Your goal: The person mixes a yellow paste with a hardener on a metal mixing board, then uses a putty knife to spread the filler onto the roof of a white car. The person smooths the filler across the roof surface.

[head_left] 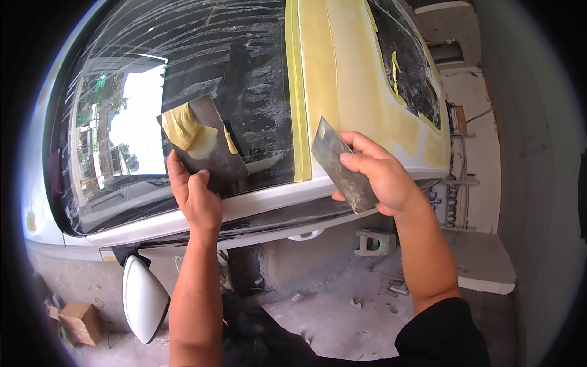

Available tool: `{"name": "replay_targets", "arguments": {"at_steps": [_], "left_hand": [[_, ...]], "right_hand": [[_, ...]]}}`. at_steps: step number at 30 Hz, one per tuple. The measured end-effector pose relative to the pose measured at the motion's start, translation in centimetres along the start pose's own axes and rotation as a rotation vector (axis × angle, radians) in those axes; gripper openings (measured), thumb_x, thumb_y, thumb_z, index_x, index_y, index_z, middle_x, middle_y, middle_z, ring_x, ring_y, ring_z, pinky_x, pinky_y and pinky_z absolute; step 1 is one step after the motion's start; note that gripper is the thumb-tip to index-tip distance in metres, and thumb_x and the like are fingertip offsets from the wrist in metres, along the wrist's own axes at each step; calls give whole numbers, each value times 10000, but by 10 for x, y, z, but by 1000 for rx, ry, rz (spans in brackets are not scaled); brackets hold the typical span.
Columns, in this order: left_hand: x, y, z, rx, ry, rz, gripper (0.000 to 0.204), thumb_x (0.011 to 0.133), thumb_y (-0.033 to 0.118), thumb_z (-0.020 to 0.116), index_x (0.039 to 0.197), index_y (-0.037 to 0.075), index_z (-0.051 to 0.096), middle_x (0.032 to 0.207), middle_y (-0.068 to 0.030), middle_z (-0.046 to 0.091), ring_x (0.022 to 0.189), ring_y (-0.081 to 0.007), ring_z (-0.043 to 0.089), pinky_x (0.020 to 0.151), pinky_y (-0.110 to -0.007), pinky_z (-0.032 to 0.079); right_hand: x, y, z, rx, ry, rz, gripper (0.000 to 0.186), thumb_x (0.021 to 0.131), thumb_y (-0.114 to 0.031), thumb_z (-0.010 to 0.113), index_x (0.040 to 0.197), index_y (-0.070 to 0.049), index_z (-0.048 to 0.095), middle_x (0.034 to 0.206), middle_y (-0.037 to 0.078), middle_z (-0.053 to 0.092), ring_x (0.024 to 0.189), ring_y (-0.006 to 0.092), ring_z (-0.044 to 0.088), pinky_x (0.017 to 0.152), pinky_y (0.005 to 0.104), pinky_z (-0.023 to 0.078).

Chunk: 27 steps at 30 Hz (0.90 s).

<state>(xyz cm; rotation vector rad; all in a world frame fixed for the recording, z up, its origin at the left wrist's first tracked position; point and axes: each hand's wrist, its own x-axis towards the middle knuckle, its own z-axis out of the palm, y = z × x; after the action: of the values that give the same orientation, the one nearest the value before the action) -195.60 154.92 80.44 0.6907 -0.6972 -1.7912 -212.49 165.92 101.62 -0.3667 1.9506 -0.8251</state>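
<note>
My left hand (199,196) grips a square metal plate (217,144) with a thick lump of yellow paste (186,128) on its upper left. My right hand (382,174) holds a narrower metal scraper (339,171), tilted, with pale smears on it, just right of the plate. Both are held over a white car's streaked glass (238,55). Yellow tape (296,92) runs along the glass edge, beside a pillar (342,67) coated in pale yellow, with a smaller taped window (403,79) to its right.
The side mirror (145,300) sticks out at lower left, near a cardboard box (82,322) on the floor. A concrete block (374,243) lies beyond the car's lower edge. A grey wall (526,153) stands at the right, with a step (483,272) beside it.
</note>
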Motion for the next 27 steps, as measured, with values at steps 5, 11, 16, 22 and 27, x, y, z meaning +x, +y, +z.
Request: {"name": "replay_targets", "arguments": {"at_steps": [5, 11, 16, 22, 27], "left_hand": [[0, -2, -3, 7, -10, -8, 591, 780, -17, 398, 1370, -53, 405, 1283, -120, 505, 1195, -186, 464, 1066, -295, 319], [-10, 11, 15, 271, 39, -37, 604, 791, 41, 425, 1382, -86, 402, 1345, -167, 480, 1222, -231, 451, 1075, -312, 316], [-16, 41, 78, -213, -54, -170, 654, 747, 8, 399, 1396, -65, 368, 1310, -142, 498, 1225, -228, 466, 1096, -335, 312], [63, 40, 90, -213, -83, 56, 604, 779, 6, 397, 1380, -55, 395, 1268, -137, 513, 1184, -205, 485, 1051, -319, 356], [129, -10, 105, 55, -48, 225, 529, 833, -11, 391, 1360, -56, 401, 1239, -129, 521, 1138, -186, 503, 1020, -295, 373]], "right_hand": [[-19, 10, -5, 31, -74, 103, 395, 990, -199, 486, 1370, -92, 478, 1187, 28, 563, 1026, 130, 551, 799, 363, 564], [-47, 6, -2, 246, -146, -202, 502, 994, -191, 502, 1447, -4, 391, 1314, 83, 540, 1136, 174, 561, 920, 368, 530], [-25, 2, 30, -491, -63, -896, 462, 919, -134, 653, 1340, 15, 536, 1354, 184, 524, 1250, 296, 520, 1047, 379, 422], [-7, -18, -13, -722, 254, -791, 499, 789, -10, 590, 1287, -45, 602, 1325, 159, 565, 1230, 313, 535, 1063, 393, 411], [40, -85, -62, -365, 246, -664, 541, 816, 20, 564, 1355, -5, 528, 1232, 66, 576, 1105, 132, 549, 921, 282, 463]]}}
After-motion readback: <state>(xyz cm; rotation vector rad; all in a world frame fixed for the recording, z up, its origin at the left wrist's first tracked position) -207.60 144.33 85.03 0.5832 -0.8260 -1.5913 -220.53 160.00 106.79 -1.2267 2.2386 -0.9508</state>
